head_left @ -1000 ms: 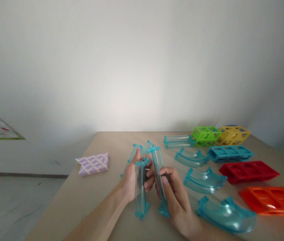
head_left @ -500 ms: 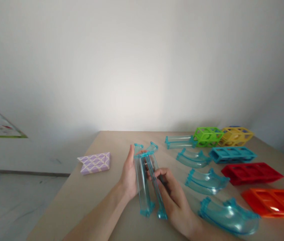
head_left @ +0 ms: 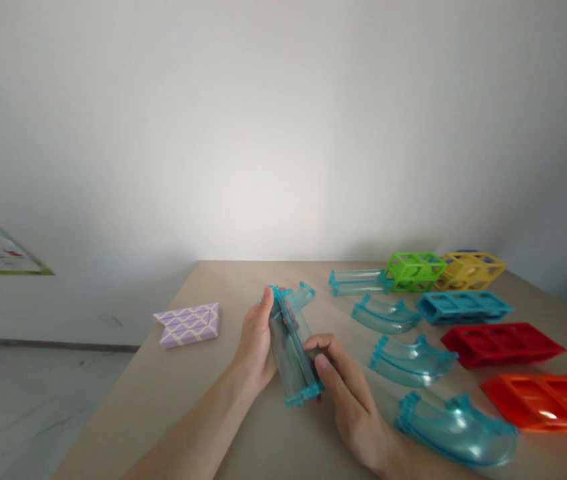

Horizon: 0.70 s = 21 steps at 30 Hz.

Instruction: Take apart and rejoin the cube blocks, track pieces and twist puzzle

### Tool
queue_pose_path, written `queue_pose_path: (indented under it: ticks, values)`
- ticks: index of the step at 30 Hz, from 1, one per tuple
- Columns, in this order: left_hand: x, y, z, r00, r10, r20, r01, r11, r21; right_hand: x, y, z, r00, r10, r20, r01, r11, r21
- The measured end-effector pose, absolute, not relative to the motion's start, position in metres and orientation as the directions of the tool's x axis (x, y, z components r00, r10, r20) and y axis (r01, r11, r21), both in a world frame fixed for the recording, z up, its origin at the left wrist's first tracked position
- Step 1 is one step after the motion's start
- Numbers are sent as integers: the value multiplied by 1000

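A straight, see-through blue marble-run track piece (head_left: 291,360) is held tilted above the table, one end toward me. My left hand (head_left: 256,340) grips it along the left side, with the thumb over its far end. At the right side near its lower end is my right hand (head_left: 346,387), its index finger and thumb curled against the edge and a fingertip showing below. Whether one or two track pieces are stacked there I cannot tell. Just behind lies another clear blue piece (head_left: 304,293), partly hidden by the held one.
On the right are several curved clear blue tracks (head_left: 413,360), a straight one (head_left: 361,283), and open frame blocks in green (head_left: 416,272), yellow (head_left: 469,270), blue (head_left: 466,307), red (head_left: 503,345) and orange (head_left: 548,403). A purple patterned folded packet (head_left: 191,325) lies left.
The two straight sides that stood apart, splayed toward me, are now close together. The held piece has turned, its near end shifting up and right. My left thumb has come over its far end.
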<state>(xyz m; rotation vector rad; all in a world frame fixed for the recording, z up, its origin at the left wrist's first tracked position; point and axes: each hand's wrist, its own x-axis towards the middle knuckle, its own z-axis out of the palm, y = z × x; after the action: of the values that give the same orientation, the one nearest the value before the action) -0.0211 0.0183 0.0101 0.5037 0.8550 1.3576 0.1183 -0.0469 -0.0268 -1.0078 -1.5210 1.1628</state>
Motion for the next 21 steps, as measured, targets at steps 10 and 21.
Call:
queue_pose_path:
  ticks: [10, 21]
  values:
    - [-23, 23, 11, -288, 936, -204, -636, -27, 771, 113, -48, -23, -202, 918, 342, 205, 381, -902]
    - [-22, 25, 4, -413, 906, -93, -565, -175, 807, 110, -44, -18, -92, 934, 346, 261, 358, -896]
